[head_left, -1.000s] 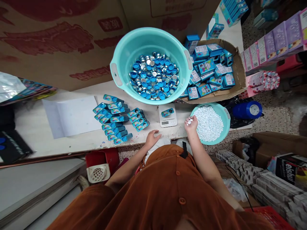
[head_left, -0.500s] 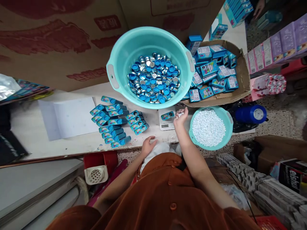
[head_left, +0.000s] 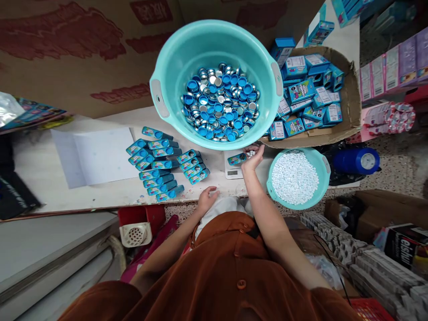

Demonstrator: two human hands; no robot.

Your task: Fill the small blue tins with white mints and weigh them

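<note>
My right hand (head_left: pixel 253 162) is closed loosely around a small handful of white candy pellets (head_left: pixel 250 153), right at the end of a blue tin (head_left: pixel 236 158). That tin stands on a small white digital scale (head_left: pixel 234 173). To the right, a small turquoise basin (head_left: pixel 324 178) holds a heap of the same pellets. My left hand (head_left: pixel 206 200) rests at the table's front edge, fingers apart, holding nothing. Several blue tins with round openings (head_left: pixel 194 166) stand in rows left of the scale. More tins with blue lids on (head_left: pixel 160 183) are beside them.
A large turquoise basin (head_left: pixel 214 38) full of round blue and silver caps (head_left: pixel 220 109) stands behind the scale. Right of it, an open carton (head_left: pixel 352 102) holds many blue boxes (head_left: pixel 302 91). White paper (head_left: pixel 100 156) lies on the left. A blue cylinder (head_left: pixel 354 160) is far right.
My right hand has moved closer to the tin on the scale, bringing the pellets up against its end. My left hand stays at the table edge. The view has shifted slightly.
</note>
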